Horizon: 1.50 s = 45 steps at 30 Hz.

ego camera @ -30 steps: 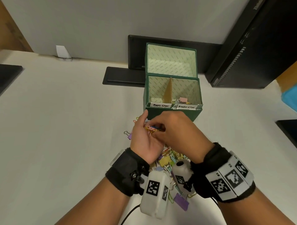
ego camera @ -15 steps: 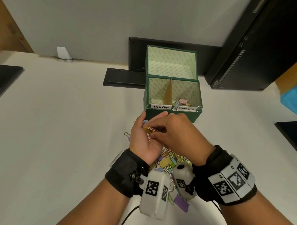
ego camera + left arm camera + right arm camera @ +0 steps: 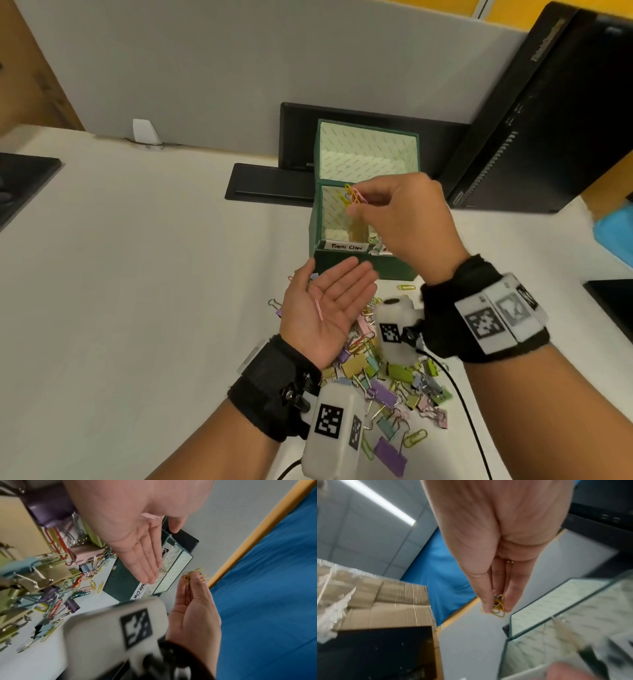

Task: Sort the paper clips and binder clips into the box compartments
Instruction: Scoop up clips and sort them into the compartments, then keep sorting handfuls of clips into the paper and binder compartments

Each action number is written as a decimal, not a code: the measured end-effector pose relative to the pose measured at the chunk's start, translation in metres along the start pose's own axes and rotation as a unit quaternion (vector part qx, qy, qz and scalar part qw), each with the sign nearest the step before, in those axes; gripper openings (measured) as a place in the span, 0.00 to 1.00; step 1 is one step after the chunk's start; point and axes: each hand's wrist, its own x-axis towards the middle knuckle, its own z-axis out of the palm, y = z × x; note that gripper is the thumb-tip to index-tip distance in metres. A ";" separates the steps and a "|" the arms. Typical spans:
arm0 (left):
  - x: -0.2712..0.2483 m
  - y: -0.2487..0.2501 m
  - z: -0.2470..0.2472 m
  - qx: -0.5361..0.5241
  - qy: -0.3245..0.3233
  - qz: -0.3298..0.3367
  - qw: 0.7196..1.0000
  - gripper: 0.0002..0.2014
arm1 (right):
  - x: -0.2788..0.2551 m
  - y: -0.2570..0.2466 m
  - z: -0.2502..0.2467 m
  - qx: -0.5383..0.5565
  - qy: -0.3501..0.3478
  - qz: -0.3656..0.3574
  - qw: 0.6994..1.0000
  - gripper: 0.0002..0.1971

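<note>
The green box [image 3: 346, 265] stands at frame centre on the table [image 3: 137, 274], lid raised, its left compartment labelled "Paper Clips". The right hand [image 3: 407, 219] pinches a bunch of paper clips [image 3: 354, 198] above that compartment's rim. The left hand [image 3: 325, 311] lies flat, palm up, carrying one pink paper clip [image 3: 318, 309], over the mixed clip pile [image 3: 394, 387] at lower centre.

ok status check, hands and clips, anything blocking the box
Right hand pinching a bunch of paper clips above the Paper Clips compartment. Left hand flat, palm up, one pink paper clip on it. Box opening unobstructed.
</note>
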 end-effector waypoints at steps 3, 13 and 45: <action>-0.001 0.000 0.001 -0.002 0.001 -0.005 1.000 0.28 | 0.017 0.006 0.009 -0.111 -0.055 0.012 0.992 0.09; 0.000 0.000 -0.001 -0.043 0.011 0.016 0.999 0.20 | -0.034 -0.017 0.016 -0.129 -0.271 -0.009 0.954 0.07; -0.015 0.002 0.020 0.174 0.016 0.120 0.977 0.07 | -0.056 0.028 -0.051 0.010 -0.044 0.072 0.996 0.11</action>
